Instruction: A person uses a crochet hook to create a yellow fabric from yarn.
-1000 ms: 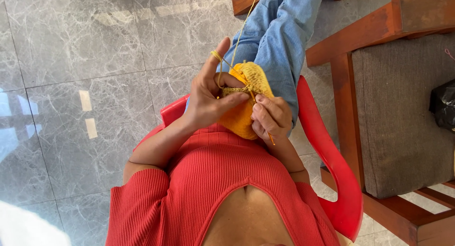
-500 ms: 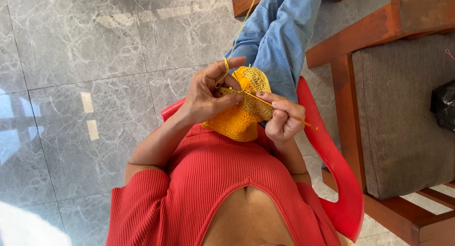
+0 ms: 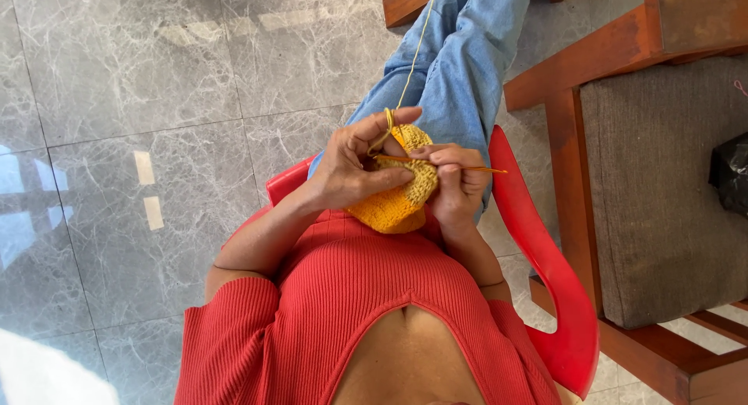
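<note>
A round yellow crochet piece (image 3: 393, 206) rests over my lap, pinched between both hands. My left hand (image 3: 351, 167) grips its upper edge, with yellow yarn (image 3: 411, 66) looped over the index finger and running up across my blue jeans (image 3: 460, 70). My right hand (image 3: 456, 183) holds a thin crochet hook (image 3: 485, 169), whose handle sticks out to the right. The hook's tip is buried in the stitches between my fingers.
I sit in a red plastic chair (image 3: 557, 296) on a grey marble tile floor (image 3: 140, 140). A wooden chair with a grey cushion (image 3: 654, 187) stands close on the right, with a black bag (image 3: 732, 175) on it. Another piece of wooden furniture (image 3: 405, 0) shows at the top.
The crochet piece has turned and sunk lower into my hands. My right hand has shifted, and the hook now points out level to the right.
</note>
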